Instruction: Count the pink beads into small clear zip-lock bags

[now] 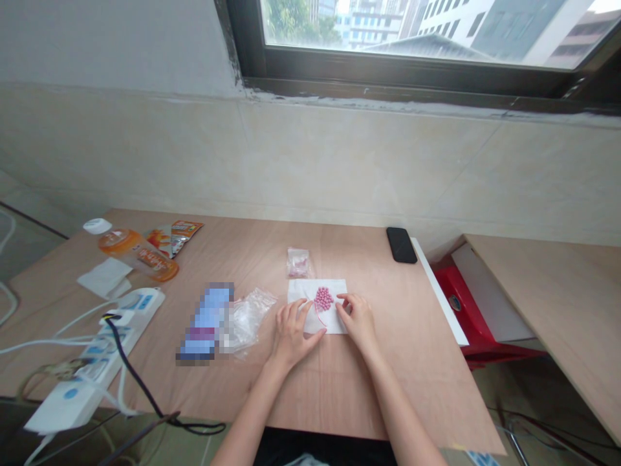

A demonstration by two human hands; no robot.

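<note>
A cluster of round pink beads [323,299] lies on a white sheet of paper [339,325] on the table. From its left side a thin pink cord [320,319] curves down across the sheet. My left hand [292,327] rests at the sheet's left edge, thumb and fingers apart, an index fingertip close to the cord. At the right edge of the paper is my right hand [358,318], its fingers bent and its thumb slightly apart from them, just beside the beads. Behind the sheet sits a small clear bag [298,263] with pink contents.
Left of my hands lie crumpled clear plastic bags [248,320] and a blurred-out phone-like rectangle [207,323]. Farther left are a power strip [104,356] with cables, an orange drink bottle [138,251] and a snack packet [177,236]. A black phone [402,245] lies at the back right.
</note>
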